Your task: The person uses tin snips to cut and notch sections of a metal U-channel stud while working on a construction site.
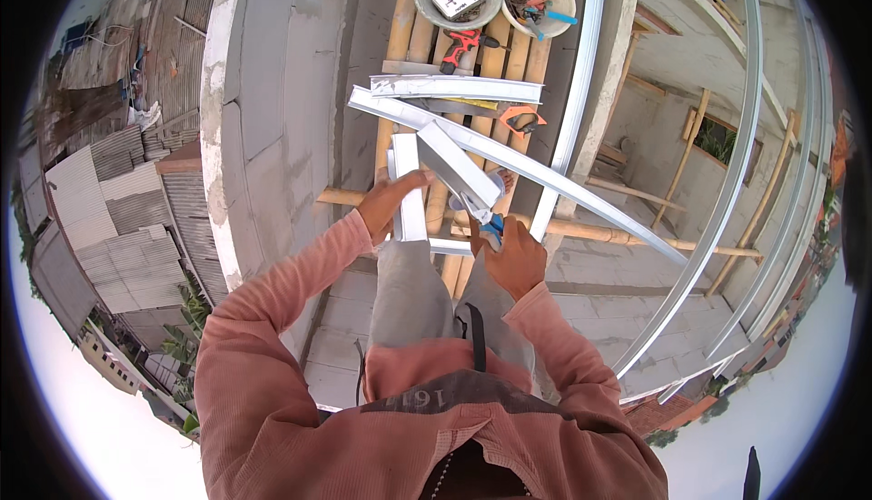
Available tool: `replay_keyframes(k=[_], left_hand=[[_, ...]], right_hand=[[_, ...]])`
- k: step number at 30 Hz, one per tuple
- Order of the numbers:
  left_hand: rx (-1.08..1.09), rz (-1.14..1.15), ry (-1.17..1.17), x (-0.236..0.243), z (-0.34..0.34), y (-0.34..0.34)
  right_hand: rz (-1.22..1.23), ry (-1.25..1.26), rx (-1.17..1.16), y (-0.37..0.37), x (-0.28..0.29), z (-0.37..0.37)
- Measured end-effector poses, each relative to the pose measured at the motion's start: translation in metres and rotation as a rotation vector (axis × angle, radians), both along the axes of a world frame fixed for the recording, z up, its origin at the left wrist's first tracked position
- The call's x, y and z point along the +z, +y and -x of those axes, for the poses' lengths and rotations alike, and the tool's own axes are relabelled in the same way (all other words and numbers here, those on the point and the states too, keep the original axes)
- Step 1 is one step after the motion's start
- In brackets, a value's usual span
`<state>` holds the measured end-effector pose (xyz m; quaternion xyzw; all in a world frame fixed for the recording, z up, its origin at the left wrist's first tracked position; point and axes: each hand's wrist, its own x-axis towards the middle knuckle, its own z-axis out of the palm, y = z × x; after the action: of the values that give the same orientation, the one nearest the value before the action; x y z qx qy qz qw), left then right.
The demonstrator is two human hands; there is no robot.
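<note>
My left hand (395, 200) is closed around a short upright length of silvery metal channel (411, 193), thumb laid across its face. In my right hand (516, 257) is a pair of tin snips (492, 227) with blue handles. Their jaws meet the lower end of a slanted piece of metal channel (457, 160); how far they bite is too small to tell. This slanted piece leans beside the one in my left hand, their upper ends close together. Just beyond, a long metal channel (527, 166) runs diagonally, with a shorter channel (454, 89) lying across the bamboo behind it.
A bamboo platform (401, 23) carries a red-and-black cordless drill (461, 46), an orange-handled tool (522, 120), a bucket (427, 0) holding a white box, and a pale bucket (556, 5) of hand tools. Long metal rails (727, 200) stand to the right. A block wall (263, 128) rises left.
</note>
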<state>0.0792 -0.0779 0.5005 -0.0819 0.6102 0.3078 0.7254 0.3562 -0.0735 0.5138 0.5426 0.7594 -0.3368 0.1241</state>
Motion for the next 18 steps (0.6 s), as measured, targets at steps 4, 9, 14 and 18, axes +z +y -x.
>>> replay_keyframes(k=[4, 9, 14, 18], left_hand=[[-1.239, -0.293, -0.477, 0.043, 0.052, -0.033], [-0.742, -0.149, -0.412, 0.046, 0.029, -0.033], [0.408, 0.082, 0.114, -0.011, -0.066, 0.025], [0.014, 0.072, -0.033, -0.024, -0.031, 0.017]], right_hand=[[-0.11, 0.277, 0.682, 0.112, 0.027, -0.099], [-0.151, 0.209, 0.763, 0.138, 0.028, -0.09], [-0.006, -0.064, -0.049, 0.013, 0.004, 0.015], [0.019, -0.07, -0.207, -0.025, -0.004, 0.013]])
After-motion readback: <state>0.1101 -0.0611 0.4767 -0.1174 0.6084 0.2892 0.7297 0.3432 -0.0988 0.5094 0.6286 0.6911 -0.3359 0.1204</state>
